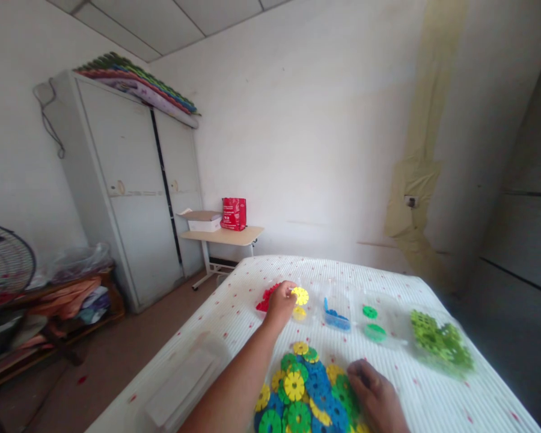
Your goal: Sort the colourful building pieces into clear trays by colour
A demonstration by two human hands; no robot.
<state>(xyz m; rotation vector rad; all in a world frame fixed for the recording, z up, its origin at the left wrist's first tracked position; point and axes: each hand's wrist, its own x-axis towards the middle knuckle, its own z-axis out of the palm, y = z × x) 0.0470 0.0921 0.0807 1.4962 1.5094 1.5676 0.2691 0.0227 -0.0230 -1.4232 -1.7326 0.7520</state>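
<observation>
Pinched in the fingers of my left hand (281,304) is a yellow notched plastic disc (300,295), held above a clear container with a yellow disc (299,314) in it. My right hand (375,394) rests with curled fingers at the right side of a mixed pile of blue, green and yellow notched discs (294,386). Whether anything is inside those fingers is hidden. Just left of my left hand, partly covered by it, are red pieces (267,298) in a container.
Further right stand clear containers with blue pieces (336,320), green discs (375,332) and light-green pieces (439,340). A long clear box (187,385) lies at the left of the patterned tablecloth (342,273). Behind are a small table (241,236) and a grey cabinet (126,150).
</observation>
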